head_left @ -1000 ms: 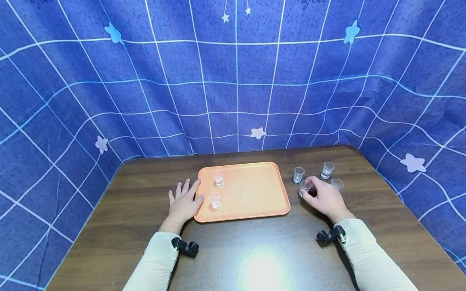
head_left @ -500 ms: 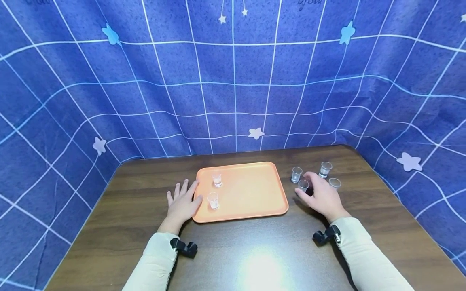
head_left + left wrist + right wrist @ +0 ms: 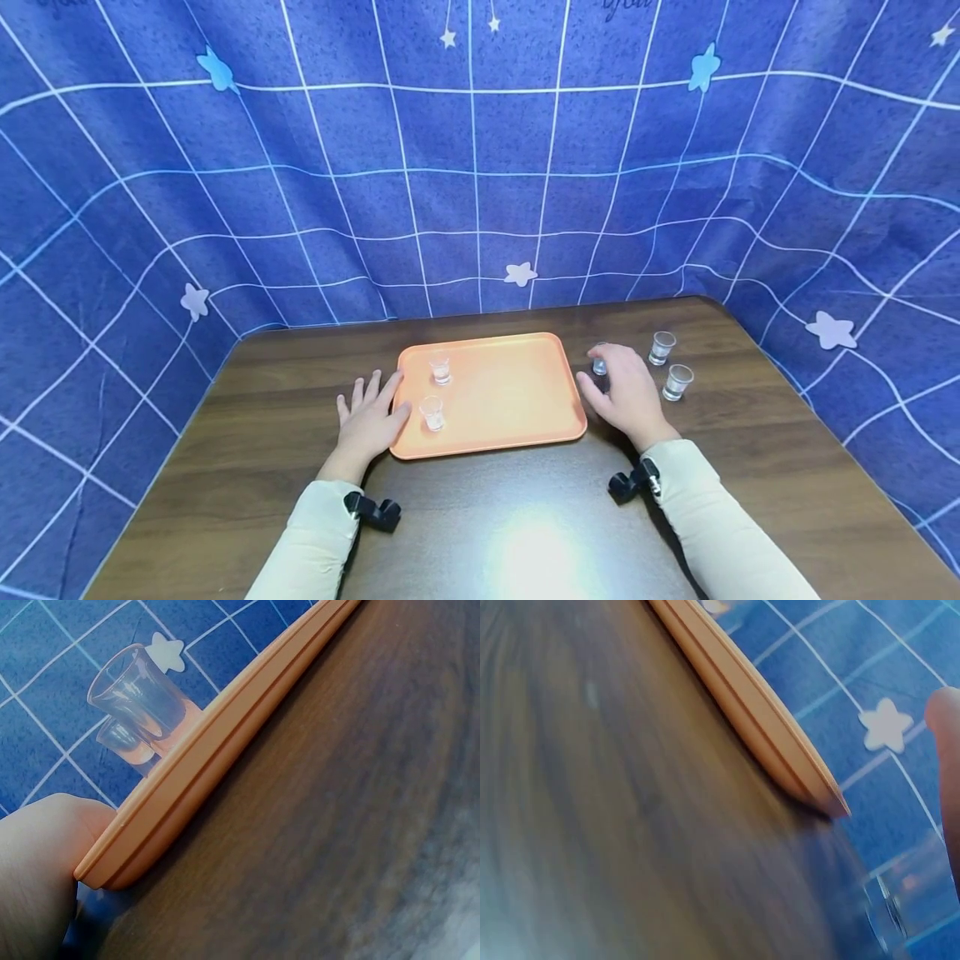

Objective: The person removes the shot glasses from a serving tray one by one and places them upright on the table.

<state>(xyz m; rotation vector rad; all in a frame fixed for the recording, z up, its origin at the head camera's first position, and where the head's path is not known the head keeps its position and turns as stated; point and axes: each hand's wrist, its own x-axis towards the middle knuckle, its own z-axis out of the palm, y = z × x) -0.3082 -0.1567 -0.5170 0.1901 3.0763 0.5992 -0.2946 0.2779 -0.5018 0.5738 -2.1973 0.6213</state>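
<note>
My left hand (image 3: 369,425) lies at the left end of an orange tray (image 3: 510,392), fingers spread, with the thumb over its rim. Two clear shot glasses stand on that end of the tray, a nearer glass (image 3: 432,413) and a farther glass (image 3: 441,371). Off the tray's right end, my right hand (image 3: 626,392) reaches among more shot glasses. One shot glass (image 3: 599,365) shows in the gap between thumb and fingers. Whatever stands behind the palm is hidden in the head view. A glass (image 3: 904,900) appears below the thumb (image 3: 946,765) in the right wrist view.
Two more shot glasses stand right of my right hand, a back glass (image 3: 662,348) and a front glass (image 3: 678,382). The brown wooden table (image 3: 292,375) meets a blue curtain (image 3: 480,200) with white lines and stars behind it.
My right hand has moved left, off the two right-hand glasses and over the glass it was beside. The left hand stays at the tray. The head view has shifted slightly.
</note>
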